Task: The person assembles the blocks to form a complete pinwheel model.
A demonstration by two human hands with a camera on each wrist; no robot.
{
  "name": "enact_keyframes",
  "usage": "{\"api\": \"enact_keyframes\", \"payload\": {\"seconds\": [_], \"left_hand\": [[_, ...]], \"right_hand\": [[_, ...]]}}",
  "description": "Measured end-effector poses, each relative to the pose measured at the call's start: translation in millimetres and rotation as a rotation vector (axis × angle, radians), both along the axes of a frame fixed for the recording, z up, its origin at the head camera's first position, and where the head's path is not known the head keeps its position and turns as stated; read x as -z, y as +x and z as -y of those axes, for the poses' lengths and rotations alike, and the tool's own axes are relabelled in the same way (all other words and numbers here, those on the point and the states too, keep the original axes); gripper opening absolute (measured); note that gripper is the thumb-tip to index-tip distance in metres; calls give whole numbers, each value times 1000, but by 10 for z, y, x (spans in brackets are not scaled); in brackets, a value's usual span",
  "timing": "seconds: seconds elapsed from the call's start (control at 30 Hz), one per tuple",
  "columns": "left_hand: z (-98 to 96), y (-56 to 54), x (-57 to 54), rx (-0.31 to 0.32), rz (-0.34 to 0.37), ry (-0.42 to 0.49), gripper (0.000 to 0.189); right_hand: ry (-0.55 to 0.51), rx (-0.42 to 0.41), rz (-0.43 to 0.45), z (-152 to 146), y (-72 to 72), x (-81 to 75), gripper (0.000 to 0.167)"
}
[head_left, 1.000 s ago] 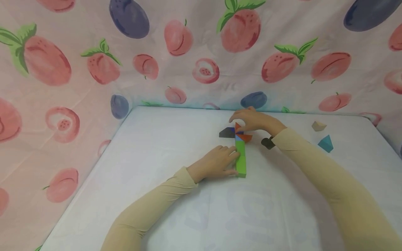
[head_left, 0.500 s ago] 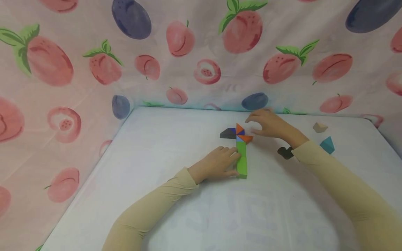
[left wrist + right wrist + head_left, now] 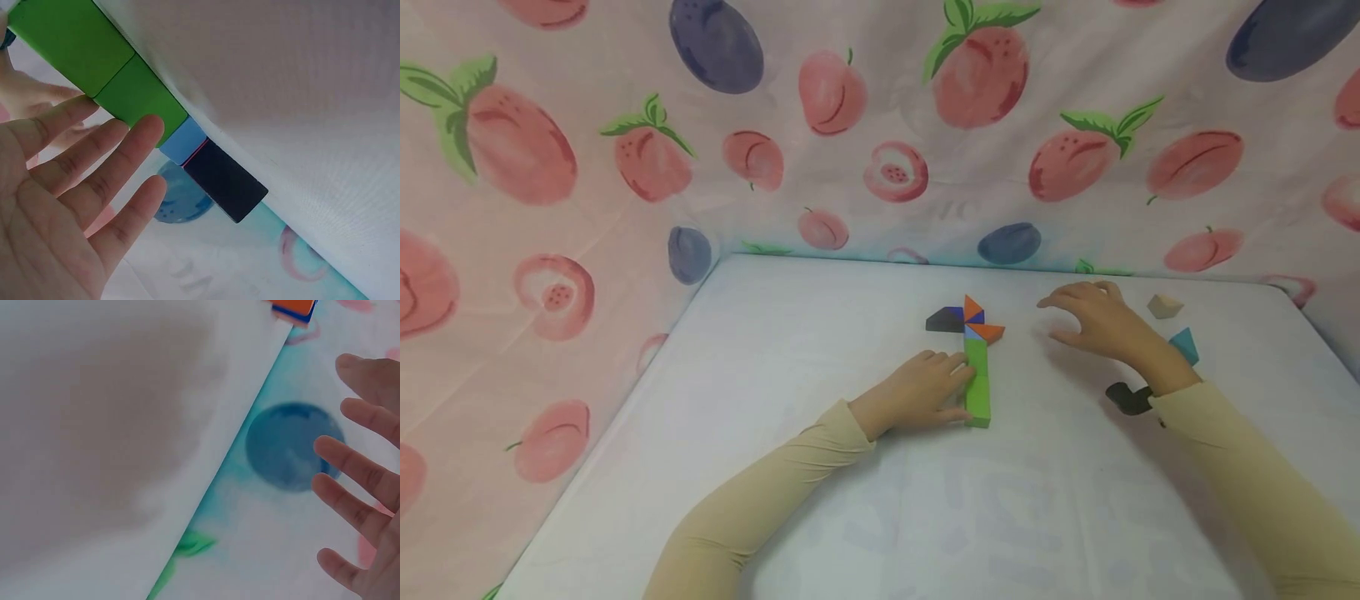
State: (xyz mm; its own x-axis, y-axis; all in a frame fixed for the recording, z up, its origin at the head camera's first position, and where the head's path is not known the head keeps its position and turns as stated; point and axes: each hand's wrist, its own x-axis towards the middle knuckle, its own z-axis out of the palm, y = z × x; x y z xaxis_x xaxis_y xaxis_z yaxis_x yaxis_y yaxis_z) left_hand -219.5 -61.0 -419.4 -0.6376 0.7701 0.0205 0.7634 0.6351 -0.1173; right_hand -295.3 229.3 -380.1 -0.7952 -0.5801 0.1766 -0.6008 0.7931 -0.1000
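Two green blocks [image 3: 977, 402] lie end to end in a row on the table. My left hand [image 3: 917, 390] rests against their left side, fingers fairly straight in the left wrist view. Beyond them sit a light-blue piece [image 3: 184, 140], a black slanted block [image 3: 943, 321], dark-blue pieces [image 3: 978, 317] and two orange triangular blocks [image 3: 973, 309], set close together like a pinwheel. Right of this group, my right hand [image 3: 1097, 325] hovers above the table with spread fingers and holds nothing. How the pinwheel pieces meet underneath is hidden.
A pale wooden block [image 3: 1165, 306] and a teal pointed block [image 3: 1184, 344] lie at the right, the teal one partly behind the right wrist. A dark device [image 3: 1127, 398] sits at that wrist. Fruit-print cloth [image 3: 895, 100] hangs behind the white table [image 3: 820, 333].
My right hand has moved away from the orange and blue pieces, rightward and slightly nearer, with nothing in it. The left hand stays at the green blocks.
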Motion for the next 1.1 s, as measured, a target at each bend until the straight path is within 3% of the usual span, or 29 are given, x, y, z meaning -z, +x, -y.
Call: {"api": "enact_keyframes", "payload": {"seconds": [0.3,0.5,0.73,1.1], "left_hand": [[-4,13,-8,2,-6,-6,63],[-7,17,-33,-8,11,-12,65],[-18,5,-21,-9,7,-17,65],[-14,3,-21,-4,18,-3,65]], "right_hand": [[-52,102,5,-450,80,64,42],[-55,203,79,-742,41,127,45],[-27,294,142,-1047,-18,202,47],[65,387,219,-1308,51,208,58]]}}
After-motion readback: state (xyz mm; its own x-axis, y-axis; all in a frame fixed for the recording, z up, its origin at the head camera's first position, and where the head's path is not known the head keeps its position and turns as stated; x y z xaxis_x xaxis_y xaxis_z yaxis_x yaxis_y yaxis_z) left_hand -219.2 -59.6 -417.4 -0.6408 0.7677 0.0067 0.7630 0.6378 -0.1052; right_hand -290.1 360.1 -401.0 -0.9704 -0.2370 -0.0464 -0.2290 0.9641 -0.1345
